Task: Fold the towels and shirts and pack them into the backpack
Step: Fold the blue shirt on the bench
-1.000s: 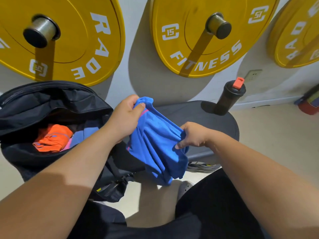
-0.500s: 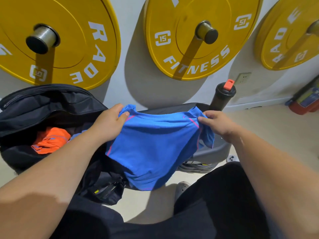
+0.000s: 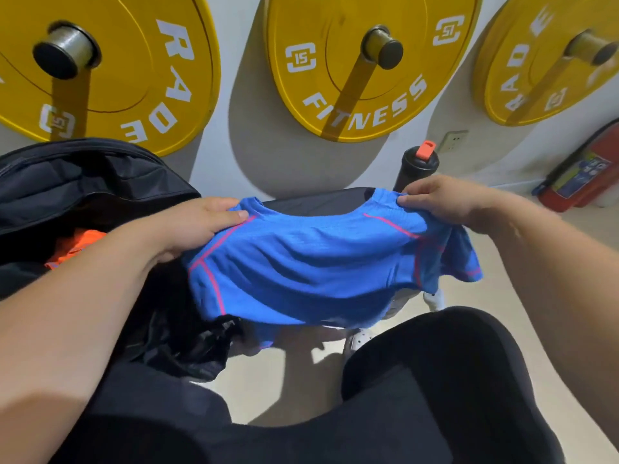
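A blue shirt [image 3: 311,262] with pink seams hangs spread out between my hands above a dark bench [image 3: 321,202]. My left hand [image 3: 197,226] grips its left shoulder, and my right hand [image 3: 445,202] pinches its right shoulder. The collar faces away from me and the hem droops toward my knees. An open black backpack [image 3: 83,182] sits to the left, close beside my left hand. Inside it lies an orange garment [image 3: 77,246], partly hidden by my left forearm.
A black shaker bottle [image 3: 415,165] with an orange cap stands on the bench just behind my right hand. Yellow weight plates [image 3: 351,78] hang on the wall. A red fire extinguisher [image 3: 582,175] leans at the right. White shoes [image 3: 432,299] lie under the bench.
My hands have moved apart, right hand up and to the right, stretching the bunched blue shirt out wide by its shoulders.
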